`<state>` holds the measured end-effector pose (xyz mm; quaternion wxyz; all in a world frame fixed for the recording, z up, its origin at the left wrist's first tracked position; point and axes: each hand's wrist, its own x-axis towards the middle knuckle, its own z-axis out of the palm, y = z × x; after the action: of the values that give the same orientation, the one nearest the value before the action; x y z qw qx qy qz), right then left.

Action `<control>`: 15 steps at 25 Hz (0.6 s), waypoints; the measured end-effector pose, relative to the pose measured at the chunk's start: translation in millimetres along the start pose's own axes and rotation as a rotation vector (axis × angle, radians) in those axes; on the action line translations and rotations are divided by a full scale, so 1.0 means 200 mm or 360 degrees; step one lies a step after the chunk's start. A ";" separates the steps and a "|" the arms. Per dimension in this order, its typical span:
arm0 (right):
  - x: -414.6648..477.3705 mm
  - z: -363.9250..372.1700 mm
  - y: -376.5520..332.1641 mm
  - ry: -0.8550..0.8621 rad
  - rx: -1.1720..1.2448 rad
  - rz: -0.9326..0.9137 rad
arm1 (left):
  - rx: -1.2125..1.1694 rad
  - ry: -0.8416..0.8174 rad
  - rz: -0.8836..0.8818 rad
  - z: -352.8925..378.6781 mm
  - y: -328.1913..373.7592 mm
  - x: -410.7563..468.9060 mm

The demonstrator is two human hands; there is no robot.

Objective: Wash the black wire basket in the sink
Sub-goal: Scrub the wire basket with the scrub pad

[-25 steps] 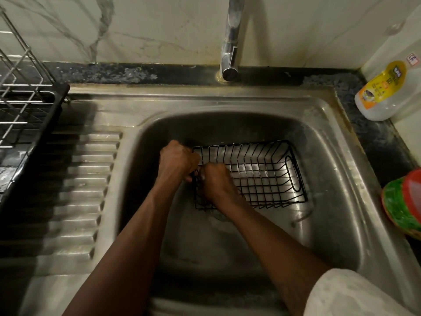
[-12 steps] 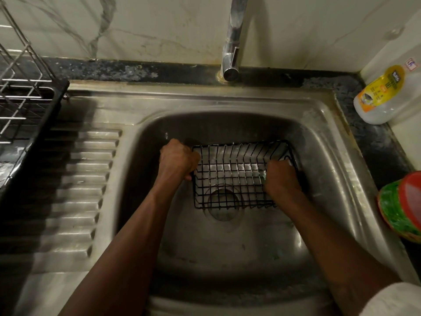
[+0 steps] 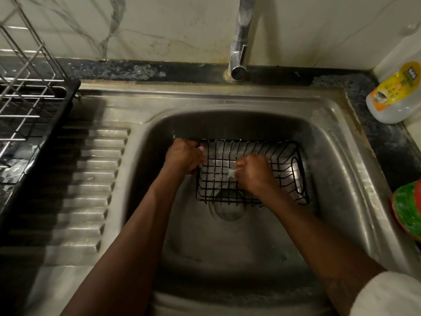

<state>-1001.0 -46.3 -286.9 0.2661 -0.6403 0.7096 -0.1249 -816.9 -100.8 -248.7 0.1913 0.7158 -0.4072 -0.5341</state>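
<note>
The scene is dim and yellowish, brightest on the marble wall (image 3: 182, 23) at 12 o'clock, while heavy shadow covers the draining board (image 3: 91, 179) at 9 o'clock and darkens the sink (image 3: 341, 156) walls. A white glare spot shines through the 3 o'clock end of the black wire basket (image 3: 273, 151). The right hand (image 3: 252, 173) and the pale pad (image 3: 232, 171) it pinches are smeared by motion, and the wide lens bends the dish rack (image 3: 27, 92) at 10 o'clock and the bottle (image 3: 396, 94) at 2 o'clock.

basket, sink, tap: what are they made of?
Basket: thin metal wire, probably black-coated; welded open grid. Sink: stainless steel, dull brushed finish; pressed drainer ribs, soft reflections. Tap: chromed metal by its mirror shine; core unknown.
</note>
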 end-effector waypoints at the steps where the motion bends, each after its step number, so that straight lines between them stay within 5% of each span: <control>1: 0.03 0.04 -0.06 -0.0046 0.0119 -0.0103 | -0.0053 -0.0039 0.0010 0.01 0.00 0.00; 6: 0.16 0.20 -0.16 -0.0056 0.0112 -0.0196 | -0.0098 -0.0185 -0.0008 0.01 0.00 0.01; 11: 0.06 0.17 -0.17 -0.0611 -0.0121 -0.0629 | -0.0249 -0.0214 -0.0149 0.01 0.02 -0.01; 15: 0.09 0.15 -0.18 -0.0661 -0.0196 -0.0768 | -0.0207 -0.0151 -0.0144 0.02 0.02 0.00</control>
<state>-955.5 -63.8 -297.1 0.3285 -0.8168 0.4742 -0.0080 -821.7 -101.9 -247.6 0.1935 0.6934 -0.3477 -0.6008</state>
